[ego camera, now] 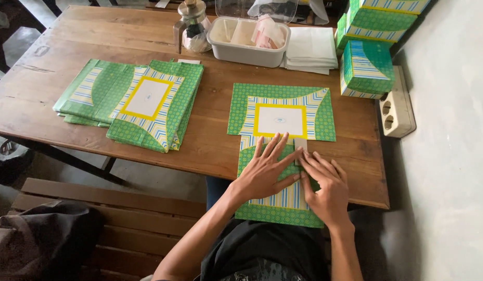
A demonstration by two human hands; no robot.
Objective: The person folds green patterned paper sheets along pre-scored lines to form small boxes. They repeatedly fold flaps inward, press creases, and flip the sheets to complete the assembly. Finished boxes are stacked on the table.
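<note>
A flat green patterned box blank (281,118) with blue and yellow stripes and a white, yellow-framed panel lies on the wooden table (210,145), its near flap hanging over the front edge. My left hand (265,169) is spread flat on that near flap with fingers apart. My right hand (327,184) lies beside it, fingertips pressing on a small grey strip (300,145) at the fold. Neither hand grips anything.
A stack of the same flat blanks (134,101) lies at the left. At the back stand a white tub (247,39), a glass jar (193,26) and a white paper pile (310,49). Folded green boxes (367,67) stack at right near a wall socket (396,106). A wooden bench (121,218) is below.
</note>
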